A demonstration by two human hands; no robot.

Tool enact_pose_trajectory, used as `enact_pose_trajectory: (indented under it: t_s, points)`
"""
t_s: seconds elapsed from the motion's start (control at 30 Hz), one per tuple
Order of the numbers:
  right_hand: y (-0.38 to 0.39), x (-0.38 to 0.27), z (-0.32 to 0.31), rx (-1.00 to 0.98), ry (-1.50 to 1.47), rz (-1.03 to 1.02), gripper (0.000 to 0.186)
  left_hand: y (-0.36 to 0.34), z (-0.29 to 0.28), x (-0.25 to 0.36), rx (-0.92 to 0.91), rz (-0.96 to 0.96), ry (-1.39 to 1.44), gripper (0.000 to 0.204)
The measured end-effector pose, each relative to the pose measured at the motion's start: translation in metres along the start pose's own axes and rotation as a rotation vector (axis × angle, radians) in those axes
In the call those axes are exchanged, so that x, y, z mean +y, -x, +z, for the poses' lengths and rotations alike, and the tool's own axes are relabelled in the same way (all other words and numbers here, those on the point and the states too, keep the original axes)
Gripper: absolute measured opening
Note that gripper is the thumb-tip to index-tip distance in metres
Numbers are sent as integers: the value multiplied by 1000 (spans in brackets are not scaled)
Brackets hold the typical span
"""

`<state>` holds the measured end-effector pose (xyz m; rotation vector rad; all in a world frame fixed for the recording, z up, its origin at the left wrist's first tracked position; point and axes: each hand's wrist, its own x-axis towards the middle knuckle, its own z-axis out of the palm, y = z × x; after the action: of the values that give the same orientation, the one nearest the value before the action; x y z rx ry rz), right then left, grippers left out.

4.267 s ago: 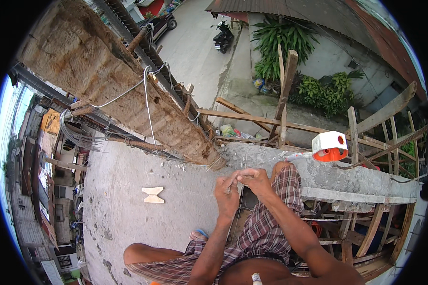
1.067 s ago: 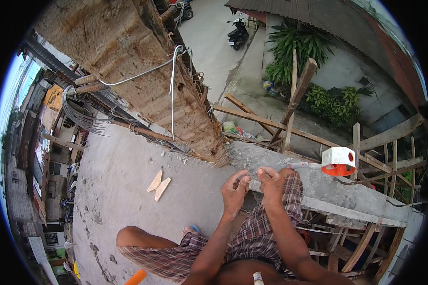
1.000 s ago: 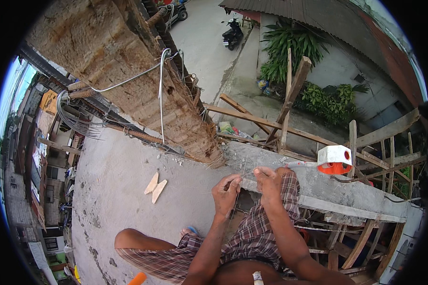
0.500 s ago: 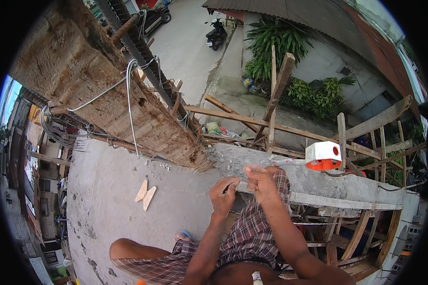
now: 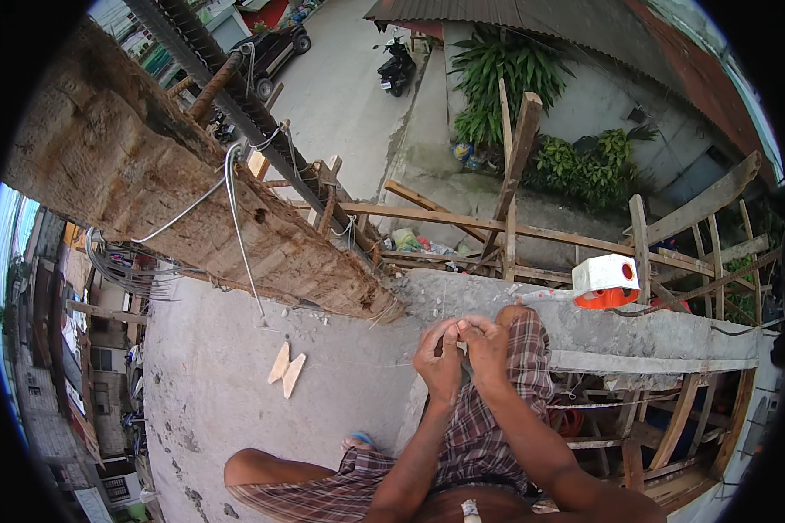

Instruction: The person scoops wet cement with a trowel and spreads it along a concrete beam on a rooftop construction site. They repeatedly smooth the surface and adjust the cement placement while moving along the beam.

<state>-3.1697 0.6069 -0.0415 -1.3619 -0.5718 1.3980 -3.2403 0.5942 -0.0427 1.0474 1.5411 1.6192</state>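
My left hand [image 5: 439,370] and my right hand [image 5: 488,349] meet above my lap, fingertips and thumbs pinched together. A very thin pale string [image 5: 371,363] appears to run from them out over the concrete on the left; what lies between the fingertips is too small to see well. Both hands are closed. Under them is my leg in plaid shorts [image 5: 519,375]. To their left, two small pale wood pieces [image 5: 293,375] lie side by side on the floor.
A rough wooden board [image 5: 192,200] slants across the upper left beside steel rebar [image 5: 262,131], with bent wire [image 5: 242,227] hanging down. An orange-and-white box [image 5: 604,281] sits on the concrete ledge [image 5: 672,340]. Beyond its edge stand timber framing [image 5: 515,174] and a drop to the street [image 5: 344,96].
My hands have drawn together from slightly apart, the left one moving right until the fingertips meet. The whole view has shifted a little, so fixed things sit farther right and mostly lower.
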Motion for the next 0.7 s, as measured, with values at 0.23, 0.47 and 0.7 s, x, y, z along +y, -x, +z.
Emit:
enact_pose_trajectory:
  t_s: [0.23, 0.47, 0.7]
  points:
    - [1, 1, 7, 62, -23, -63, 17, 4, 1, 6, -16, -295, 127, 21]
    - [-2, -6, 11, 160, 202, -212, 14, -2, -1, 16, -107, -89, -56, 24]
    - [-7, 1, 11, 100, 213, -181, 13, -28, -13, -5, -303, 71, -78, 12]
